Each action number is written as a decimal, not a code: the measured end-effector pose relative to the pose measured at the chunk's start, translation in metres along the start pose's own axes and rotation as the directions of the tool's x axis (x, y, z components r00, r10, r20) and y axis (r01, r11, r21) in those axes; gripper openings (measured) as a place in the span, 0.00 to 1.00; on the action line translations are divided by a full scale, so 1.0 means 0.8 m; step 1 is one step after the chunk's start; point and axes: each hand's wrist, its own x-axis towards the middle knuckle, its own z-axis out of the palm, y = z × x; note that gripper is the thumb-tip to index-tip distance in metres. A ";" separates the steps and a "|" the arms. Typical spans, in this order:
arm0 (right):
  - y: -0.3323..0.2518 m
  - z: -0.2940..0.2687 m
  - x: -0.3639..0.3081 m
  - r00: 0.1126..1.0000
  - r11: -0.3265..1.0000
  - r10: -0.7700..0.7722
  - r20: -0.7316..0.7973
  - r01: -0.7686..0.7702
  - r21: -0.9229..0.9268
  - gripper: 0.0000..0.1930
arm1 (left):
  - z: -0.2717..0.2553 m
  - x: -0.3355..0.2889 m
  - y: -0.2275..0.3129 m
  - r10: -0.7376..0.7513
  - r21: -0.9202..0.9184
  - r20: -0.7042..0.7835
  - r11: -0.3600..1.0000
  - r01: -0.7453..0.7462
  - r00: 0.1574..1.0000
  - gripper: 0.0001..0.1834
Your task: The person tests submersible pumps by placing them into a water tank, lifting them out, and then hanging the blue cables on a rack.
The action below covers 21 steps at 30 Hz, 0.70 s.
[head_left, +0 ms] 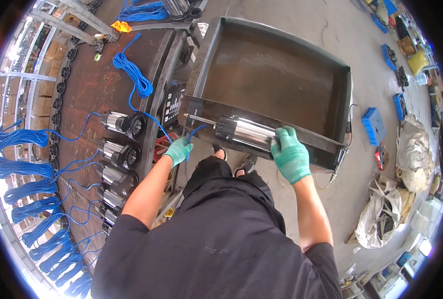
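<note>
A silver cylindrical motor [251,130] with black ends lies along the near ledge of a large metal tray [276,27]; its thin shaft points left. My right hand [291,155], in a green glove, grips the motor's right end, fingers over the top. My left hand [178,151], also gloved, is closed on the blue cable [154,121] in front of the workbench. From there the cable runs to the motor's left end on one side. On the other it leads to a coiled blue bundle [133,74] on the bench.
Several similar motors [119,154] stand in a row on the brown workbench [82,94], their blue cable coils [22,168] hanging at its left edge. An orange cloth [121,26] lies at the far end. Blue crates [373,125] and white sacks [379,214] are on the floor to the right.
</note>
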 end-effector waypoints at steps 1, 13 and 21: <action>-0.001 0.001 0.012 0.996 0.995 0.025 0.080 -0.017 -0.098 0.14 | -0.021 -0.015 0.020 0.017 -0.057 0.017 0.998 -0.016 1.000 0.08; 0.033 -0.132 0.073 0.991 0.970 0.112 0.067 -0.124 0.211 0.07 | -0.315 -0.114 0.220 0.148 0.042 0.207 0.986 -0.160 0.967 0.13; 0.069 -0.096 0.166 0.984 0.891 0.159 0.080 -0.109 -0.441 0.08 | -0.190 0.046 0.267 0.687 0.403 -0.138 0.697 -0.593 0.713 0.19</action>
